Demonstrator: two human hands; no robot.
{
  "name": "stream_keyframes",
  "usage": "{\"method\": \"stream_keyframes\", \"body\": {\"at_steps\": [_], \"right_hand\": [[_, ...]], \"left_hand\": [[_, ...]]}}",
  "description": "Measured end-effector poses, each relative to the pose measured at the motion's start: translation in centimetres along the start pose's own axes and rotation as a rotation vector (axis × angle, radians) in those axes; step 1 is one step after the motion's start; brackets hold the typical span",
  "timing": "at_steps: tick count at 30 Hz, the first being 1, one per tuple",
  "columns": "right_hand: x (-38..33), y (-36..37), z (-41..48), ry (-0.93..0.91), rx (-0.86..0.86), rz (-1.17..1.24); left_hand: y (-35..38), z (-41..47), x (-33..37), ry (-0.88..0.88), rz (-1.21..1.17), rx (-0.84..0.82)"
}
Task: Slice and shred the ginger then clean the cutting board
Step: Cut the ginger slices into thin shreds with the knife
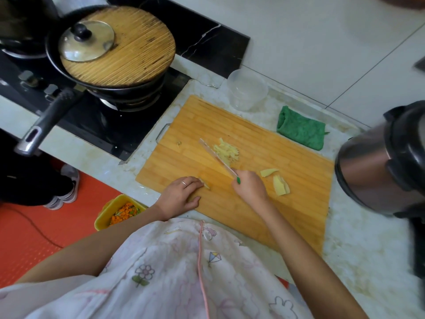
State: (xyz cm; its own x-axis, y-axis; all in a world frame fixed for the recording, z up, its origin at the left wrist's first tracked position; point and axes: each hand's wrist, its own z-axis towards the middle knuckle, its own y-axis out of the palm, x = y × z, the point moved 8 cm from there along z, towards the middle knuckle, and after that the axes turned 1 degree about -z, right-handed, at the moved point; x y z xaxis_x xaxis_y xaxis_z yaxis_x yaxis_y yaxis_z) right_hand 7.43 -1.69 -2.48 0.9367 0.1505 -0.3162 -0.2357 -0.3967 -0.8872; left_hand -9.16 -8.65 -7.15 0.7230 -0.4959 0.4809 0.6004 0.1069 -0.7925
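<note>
The shredded ginger (226, 153) lay heaped near the middle of the cutting board (207, 125), with two uncut ginger slices (281, 185) to the heap's right. The right hand (249, 186) was clenched round the green handle of a knife (216, 157), whose blade slanted along the heap's left side. The left hand (181, 195) rested flat on the board's near left part, fingers relaxed, its fingertips at a small ginger scrap (206, 184) — whether they pressed it was unclear.

Beyond the board's far edge stood a clear plastic tub (247, 89); its contents could not be made out. Below the board's near left corner, a yellow bin (103, 215) held orange and green vegetable bits. Left of the board, a black pan (115, 88) sat under a round bamboo mat (138, 54) and a glass lid (92, 42) — its inside hidden. Right of the board, a blurred steel cooker (368, 162) was cut off by the picture's edge.
</note>
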Motion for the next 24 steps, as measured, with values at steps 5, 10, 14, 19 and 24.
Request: {"method": "stream_keyframes", "body": {"at_steps": [5,10,14,19,24], "right_hand": [[-0.1,-0.1,0.7,-0.118,-0.131,0.039],[-0.5,1.4,-1.0,-0.162,-0.168,0.096],[1.0,-0.4,-0.3,-0.044,-0.043,0.119],[0.8,-3.3,-1.2,-0.178,0.138,-0.157],[0.7,-4.9,-3.4,-0.364,0.366,-0.364]], "left_hand": [[-0.3,0.2,-0.1,0.01,0.005,-0.002],[-0.2,0.6,-0.4,0.018,0.01,-0.017],[-0.3,0.7,-0.6,-0.005,-0.041,-0.027],[-1.7,1.0,-0.9,-0.103,-0.074,0.032],[-6.4,3.6,-3.5,-0.564,-0.345,0.439]]}}
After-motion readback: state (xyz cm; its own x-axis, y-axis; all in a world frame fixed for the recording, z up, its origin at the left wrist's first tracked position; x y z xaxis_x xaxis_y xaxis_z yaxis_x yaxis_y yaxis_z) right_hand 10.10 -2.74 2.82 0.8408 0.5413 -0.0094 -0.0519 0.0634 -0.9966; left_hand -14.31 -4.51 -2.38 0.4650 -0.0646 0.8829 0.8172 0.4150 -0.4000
